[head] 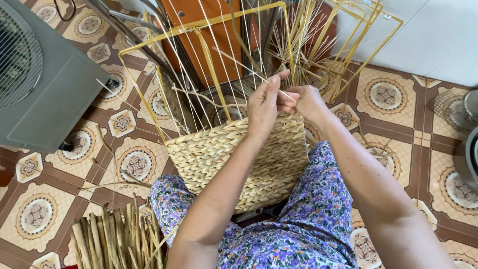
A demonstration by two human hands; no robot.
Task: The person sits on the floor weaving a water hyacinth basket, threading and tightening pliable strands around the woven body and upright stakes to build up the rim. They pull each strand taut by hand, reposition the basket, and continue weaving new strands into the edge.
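Observation:
A half-woven basket (219,154) of pale braided straw rests against my knees, its yellow wire frame (149,45) and thin white upright strands rising above the woven part. My left hand (264,102) and my right hand (306,99) meet at the basket's top edge. Both pinch a thin straw strand (239,62) that runs up and to the left between the uprights. My legs in purple flowered trousers (318,209) lie under the basket.
A bundle of dried straw stalks (114,239) lies on the patterned tiled floor at lower left. A grey fan housing (40,74) stands at the left. More yellow wire frames (363,30) and loose stalks lean behind the basket. Metal objects (465,114) sit at the right edge.

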